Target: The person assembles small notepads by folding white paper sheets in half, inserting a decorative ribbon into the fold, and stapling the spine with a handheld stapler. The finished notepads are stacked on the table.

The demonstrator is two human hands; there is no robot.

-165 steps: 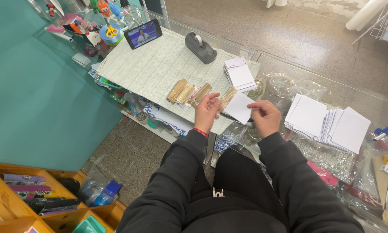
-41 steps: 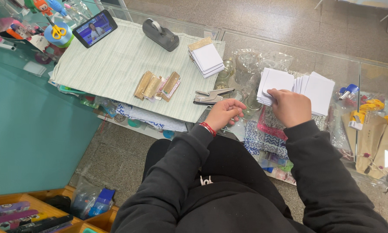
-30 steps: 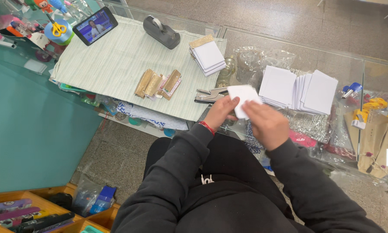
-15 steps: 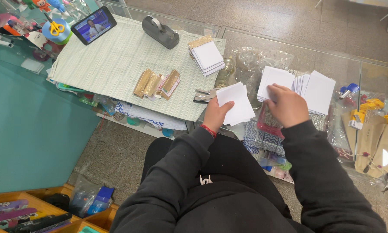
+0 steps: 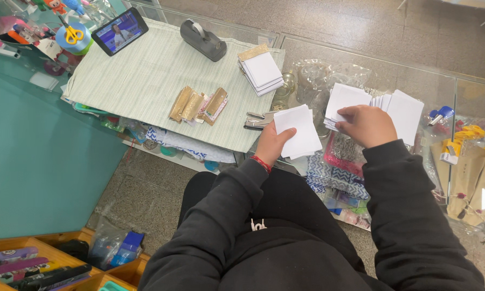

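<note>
In the head view, much is covered or cut off. The person's black sleeves and lap hide the near edge of the glass-topped desk (image 5: 361, 59), and what lies under the glass reads only as a jumble of patterned packets. The left hand (image 5: 271, 144) is closed on a small sheaf of white rectangular paper cards (image 5: 298, 131), thumb beneath and fingers mostly hidden behind the sheets; the sheaf is held just above the desk's near edge, between the mat and the loose cards. A grey metal stapler (image 5: 257, 119) shows only in part, its rear end lost behind that hand and the sheaf. The right hand (image 5: 367, 125) lies knuckles-up on a spread of loose white paper cards (image 5: 404, 110) on the glass, fingers curled onto the leftmost sheet; whether it pinches one or merely presses cannot be told.

The pale green woven cloth mat (image 5: 145, 75) has a fine ribbed texture. On it lie a row of glittery gold card strips (image 5: 198, 105), a neat stack of white square cards with a gold one beneath (image 5: 261, 70), a rounded dark grey plastic tape dispenser (image 5: 203, 40) and a black-framed tablet with a lit screen (image 5: 119, 30). Crinkled clear plastic wrap (image 5: 323, 75) lies beyond the sheaf. At far right, brown paper bags (image 5: 469, 172) run toward the frame edge; at bottom left an orange wooden tray (image 5: 16, 248) is cropped.
</note>
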